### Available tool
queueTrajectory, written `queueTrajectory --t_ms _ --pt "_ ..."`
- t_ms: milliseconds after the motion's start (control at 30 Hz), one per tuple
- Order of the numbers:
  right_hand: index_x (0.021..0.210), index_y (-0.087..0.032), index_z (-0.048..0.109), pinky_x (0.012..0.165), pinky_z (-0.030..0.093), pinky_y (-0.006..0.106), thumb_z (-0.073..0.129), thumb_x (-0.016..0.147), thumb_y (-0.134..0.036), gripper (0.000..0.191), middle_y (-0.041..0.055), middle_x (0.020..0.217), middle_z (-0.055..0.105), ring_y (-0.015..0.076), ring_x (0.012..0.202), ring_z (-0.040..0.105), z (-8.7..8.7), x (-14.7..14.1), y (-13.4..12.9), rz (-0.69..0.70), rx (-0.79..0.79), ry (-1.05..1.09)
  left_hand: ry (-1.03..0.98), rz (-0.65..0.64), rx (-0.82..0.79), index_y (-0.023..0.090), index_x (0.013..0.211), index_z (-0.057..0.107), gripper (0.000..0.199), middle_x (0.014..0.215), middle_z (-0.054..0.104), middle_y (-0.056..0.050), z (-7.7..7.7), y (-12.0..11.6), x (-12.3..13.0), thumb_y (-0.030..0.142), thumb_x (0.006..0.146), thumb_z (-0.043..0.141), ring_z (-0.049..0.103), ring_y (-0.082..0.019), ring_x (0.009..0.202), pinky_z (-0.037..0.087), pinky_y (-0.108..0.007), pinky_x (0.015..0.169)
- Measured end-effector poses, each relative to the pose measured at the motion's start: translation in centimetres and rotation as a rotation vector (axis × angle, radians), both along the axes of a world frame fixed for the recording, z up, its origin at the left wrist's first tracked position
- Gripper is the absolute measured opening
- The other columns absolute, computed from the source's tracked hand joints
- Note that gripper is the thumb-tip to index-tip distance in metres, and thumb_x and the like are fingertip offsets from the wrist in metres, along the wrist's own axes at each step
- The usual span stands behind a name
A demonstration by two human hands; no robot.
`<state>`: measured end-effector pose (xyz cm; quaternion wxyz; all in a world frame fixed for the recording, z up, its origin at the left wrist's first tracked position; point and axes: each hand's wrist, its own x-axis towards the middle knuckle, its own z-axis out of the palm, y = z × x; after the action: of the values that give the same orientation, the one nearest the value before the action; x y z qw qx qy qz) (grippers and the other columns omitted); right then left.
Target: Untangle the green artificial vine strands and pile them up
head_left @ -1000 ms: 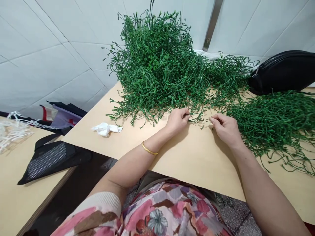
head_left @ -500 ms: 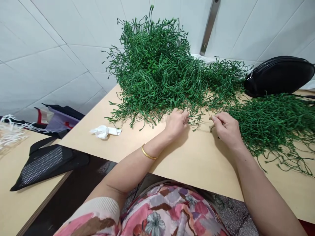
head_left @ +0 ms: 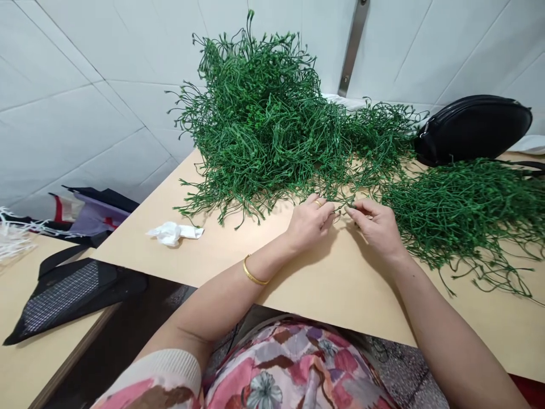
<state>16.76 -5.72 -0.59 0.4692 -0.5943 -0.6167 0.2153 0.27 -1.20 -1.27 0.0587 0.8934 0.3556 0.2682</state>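
Observation:
Thin green artificial stems with small budded tips form a tall heap (head_left: 259, 125) at the back of the wooden table (head_left: 238, 255). A lower pile of the same stems (head_left: 460, 210) lies to the right. My left hand (head_left: 310, 220), with a ring and a gold bangle, is closed on a green stem in front of the tall heap. Close beside it, my right hand (head_left: 377, 224) pinches at a green stem between thumb and forefinger. Only a short stretch of stem (head_left: 344, 205) shows between the hands; whether both grip the same one I cannot tell.
A black bag (head_left: 474, 130) stands behind the right pile. Crumpled white tissue (head_left: 172, 233) lies at the left. A black mesh pouch (head_left: 63, 301) and white strands (head_left: 15, 236) are on a second table, lower left. Tiled wall (head_left: 85, 125) closes off the back.
My right hand has moved left, closing most of the gap to my left hand. The left hand has shifted slightly. The whole view has swung a little to the right.

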Motion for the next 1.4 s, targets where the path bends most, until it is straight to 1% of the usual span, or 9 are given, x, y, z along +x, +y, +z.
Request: queueTrajectory --t_ms 100,200,433,567,733,933,1067,1233,1400 --pt "0.07 -0.018 0.061 0.068 0.038 0.029 0.058 0.077 -0.03 0.015 0.0027 0.073 0.06 0.0157 0.071 0.051 0.2 0.4 0.0 -0.027 0.043 0.007 -0.023 0.124 -0.049 0.019 0.073 0.055 0.025 0.066 0.054 -0.005 0.1 0.5 -0.3 0.03 0.089 0.04 0.047 -0.018 0.071 0.033 -0.029 0.063" --pt "0.067 -0.017 0.061 0.06 0.035 0.028 0.058 0.078 -0.032 0.019 0.0007 0.065 0.054 0.0133 0.062 0.046 0.5 0.7 -0.1 0.082 -0.115 0.0 -0.072 0.216 -0.108 0.02 0.074 0.057 0.022 0.065 0.054 -0.003 0.3 1.1 -0.7 0.03 0.088 0.043 0.048 -0.017 0.069 0.032 -0.028 0.062" --pt "0.073 -0.017 0.065 0.052 0.033 0.026 0.062 0.076 -0.05 0.033 -0.0032 0.052 0.041 0.0102 0.052 0.039 0.5 1.3 0.0 0.344 -0.364 0.378 -0.043 0.203 -0.197 0.019 0.071 0.061 0.018 0.075 0.058 -0.006 0.6 2.0 -1.0 0.024 0.083 0.047 0.051 -0.017 0.071 0.035 -0.028 0.062" --pt "0.067 -0.018 0.062 0.054 0.035 0.025 0.065 0.074 -0.051 0.034 -0.0019 0.056 0.048 0.0097 0.054 0.043 -0.2 1.3 0.6 0.283 -0.303 0.408 0.126 0.164 -0.232 0.018 0.072 0.062 0.014 0.075 0.057 -0.006 0.7 1.8 -1.0 0.023 0.08 0.051 0.053 -0.018 0.071 0.037 -0.028 0.061" --pt "0.069 -0.019 0.061 0.053 0.035 0.026 0.072 0.065 -0.048 0.032 -0.0032 0.055 0.049 0.0097 0.053 0.042 -0.4 0.9 1.0 0.115 -0.208 0.494 0.043 0.042 -0.132 0.016 0.109 0.058 0.029 0.098 0.059 -0.01 0.7 0.7 -0.8 0.021 0.081 0.051 0.054 -0.02 0.089 0.043 -0.03 0.074" --pt "0.065 -0.02 0.054 0.047 0.029 0.024 0.075 0.06 -0.041 0.03 -0.0049 0.056 0.043 0.0076 0.049 0.036 -0.1 -0.1 0.6 0.013 -0.156 0.553 -0.059 -0.067 -0.22 0.017 0.092 0.059 0.016 0.085 0.06 -0.006 0.1 -0.3 0.3 0.02 0.084 0.045 0.054 -0.016 0.079 0.041 -0.028 0.068" --pt "0.061 -0.02 0.053 0.055 0.039 0.026 0.069 0.062 -0.034 0.022 -0.0024 0.062 0.05 0.0103 0.057 0.047 -0.1 0.0 0.6 0.023 -0.117 0.532 -0.086 0.003 -0.253 0.019 0.084 0.057 0.018 0.075 0.058 -0.003 -0.1 0.0 0.2 0.012 0.081 0.041 0.051 -0.015 0.068 0.036 -0.027 0.062" --pt "0.06 -0.019 0.052 0.058 0.042 0.027 0.068 0.062 -0.029 0.019 -0.0007 0.059 0.055 0.0123 0.058 0.053 0.6 0.4 0.3 0.229 -0.35 0.595 -0.067 0.157 -0.155 0.019 0.079 0.056 0.019 0.077 0.057 -0.005 0.2 0.9 -0.6 0.011 0.08 0.038 0.048 -0.016 0.066 0.032 -0.029 0.058" --pt "0.076 -0.019 0.054 0.052 0.04 0.024 0.074 0.058 -0.026 0.028 -0.0039 0.065 0.056 0.0083 0.052 0.05 0.7 0.4 -0.1 0.277 -0.532 0.612 -0.121 0.071 -0.197 0.019 0.075 0.054 0.02 0.073 0.054 -0.004 -0.1 1.2 -0.6 0.006 0.073 0.039 0.048 -0.015 0.069 0.033 -0.028 0.061"
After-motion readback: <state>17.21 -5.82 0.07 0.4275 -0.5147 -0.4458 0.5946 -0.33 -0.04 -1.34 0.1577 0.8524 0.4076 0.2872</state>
